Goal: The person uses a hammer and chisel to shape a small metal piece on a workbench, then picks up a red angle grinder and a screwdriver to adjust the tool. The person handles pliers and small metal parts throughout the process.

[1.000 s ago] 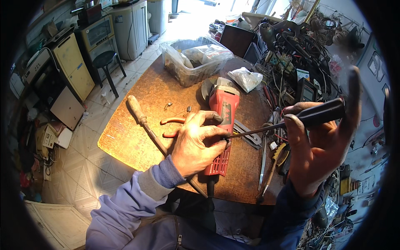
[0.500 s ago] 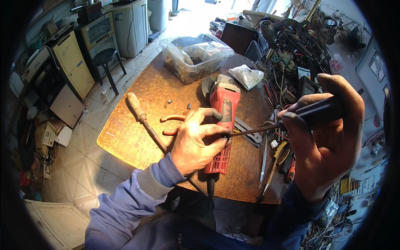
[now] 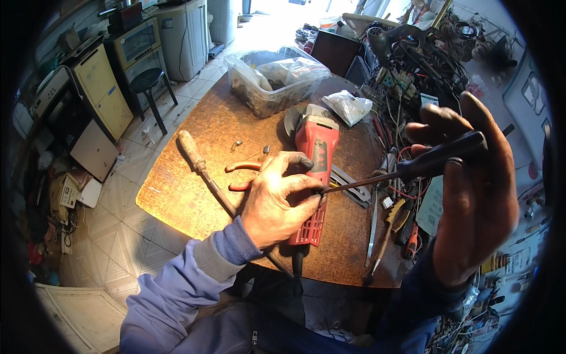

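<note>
A red angle grinder lies on the wooden table, its disc end away from me. My left hand rests over the grinder's body, thumb and fingers pinched at its side; what they pinch is hidden. There, the tip of a dark-handled screwdriver meets the fingertips. My right hand holds the screwdriver's handle between thumb and palm, its other fingers lifted and spread. Left of the grinder lie orange-handled pliers, partly under my left hand, and two small metal parts, one being a dark block.
A wooden-handled tool with a long shaft slants under my left wrist. A clear plastic bin and a white plastic bag stand at the back. Tools, a yellow brush and tangled cables crowd the right. A black stool stands beyond.
My right hand's fingers have loosened from around the screwdriver handle and spread upward, and the hand has shifted slightly right. The left hand and grinder stay nearly still.
</note>
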A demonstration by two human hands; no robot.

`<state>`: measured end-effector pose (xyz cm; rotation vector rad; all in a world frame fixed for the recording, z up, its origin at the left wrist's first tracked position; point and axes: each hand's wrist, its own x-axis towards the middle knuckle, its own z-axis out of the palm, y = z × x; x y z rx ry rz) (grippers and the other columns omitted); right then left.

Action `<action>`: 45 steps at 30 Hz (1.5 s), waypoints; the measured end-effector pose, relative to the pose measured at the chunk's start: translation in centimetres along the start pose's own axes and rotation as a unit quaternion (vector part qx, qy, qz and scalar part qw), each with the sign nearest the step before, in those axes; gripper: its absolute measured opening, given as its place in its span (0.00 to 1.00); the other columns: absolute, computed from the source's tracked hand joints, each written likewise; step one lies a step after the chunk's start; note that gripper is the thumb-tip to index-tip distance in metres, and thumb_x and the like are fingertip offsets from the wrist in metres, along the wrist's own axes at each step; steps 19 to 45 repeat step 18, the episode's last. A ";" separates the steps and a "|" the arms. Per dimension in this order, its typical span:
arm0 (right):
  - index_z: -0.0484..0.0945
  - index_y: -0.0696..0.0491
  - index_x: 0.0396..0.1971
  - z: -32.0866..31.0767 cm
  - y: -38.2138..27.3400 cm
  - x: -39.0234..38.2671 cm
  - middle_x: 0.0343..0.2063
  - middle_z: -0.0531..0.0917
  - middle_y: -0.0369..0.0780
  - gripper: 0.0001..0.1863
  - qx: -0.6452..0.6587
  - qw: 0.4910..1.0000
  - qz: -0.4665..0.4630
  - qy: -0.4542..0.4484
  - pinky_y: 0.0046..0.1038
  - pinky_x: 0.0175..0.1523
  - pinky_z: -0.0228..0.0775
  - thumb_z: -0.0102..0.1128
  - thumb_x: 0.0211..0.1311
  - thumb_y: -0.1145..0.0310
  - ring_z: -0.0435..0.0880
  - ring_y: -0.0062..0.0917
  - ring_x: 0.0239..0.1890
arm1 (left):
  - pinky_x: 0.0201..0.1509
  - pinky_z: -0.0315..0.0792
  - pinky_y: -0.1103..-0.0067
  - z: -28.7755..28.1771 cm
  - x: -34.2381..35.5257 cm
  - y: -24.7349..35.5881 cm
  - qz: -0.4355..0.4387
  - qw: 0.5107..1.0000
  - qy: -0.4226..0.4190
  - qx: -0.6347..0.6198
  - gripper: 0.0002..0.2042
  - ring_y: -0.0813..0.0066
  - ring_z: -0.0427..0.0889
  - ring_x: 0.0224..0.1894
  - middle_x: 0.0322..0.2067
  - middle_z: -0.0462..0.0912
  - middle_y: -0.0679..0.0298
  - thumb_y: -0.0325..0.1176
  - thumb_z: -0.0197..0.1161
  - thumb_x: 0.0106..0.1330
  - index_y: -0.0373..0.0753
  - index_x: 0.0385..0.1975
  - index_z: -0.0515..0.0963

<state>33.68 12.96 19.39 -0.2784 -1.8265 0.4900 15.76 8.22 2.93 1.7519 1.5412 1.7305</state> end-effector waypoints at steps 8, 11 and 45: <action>0.71 0.61 0.69 -1.3 0.5 0.1 0.41 0.87 0.45 0.32 -0.212 0.971 -0.104 -0.023 0.23 0.43 0.84 0.69 0.66 0.80 0.88 0.22 0.39 | 0.62 0.76 0.69 0.0 0.0 -0.2 -0.006 1.000 -0.012 -0.005 0.12 0.60 0.78 0.59 0.55 0.76 0.53 0.25 0.77 0.57 0.38 0.41 0.90; 0.70 0.61 0.70 -1.1 -0.1 0.4 0.43 0.87 0.47 0.31 -0.216 0.973 -0.066 -0.047 0.25 0.44 0.84 0.67 0.67 0.80 0.88 0.23 0.39 | 0.62 0.76 0.69 0.0 -0.2 -0.4 -0.011 1.000 -0.006 -0.015 0.12 0.60 0.78 0.59 0.54 0.76 0.53 0.25 0.78 0.56 0.38 0.41 0.90; 0.67 0.65 0.70 -3.4 0.8 1.0 0.54 0.84 0.56 0.28 -0.094 0.989 -0.024 -0.110 0.41 0.54 0.88 0.60 0.74 0.76 0.90 0.42 0.50 | 0.63 0.76 0.69 0.0 -0.1 -0.2 -0.013 1.000 -0.014 -0.006 0.13 0.60 0.78 0.60 0.55 0.76 0.53 0.25 0.79 0.56 0.38 0.42 0.90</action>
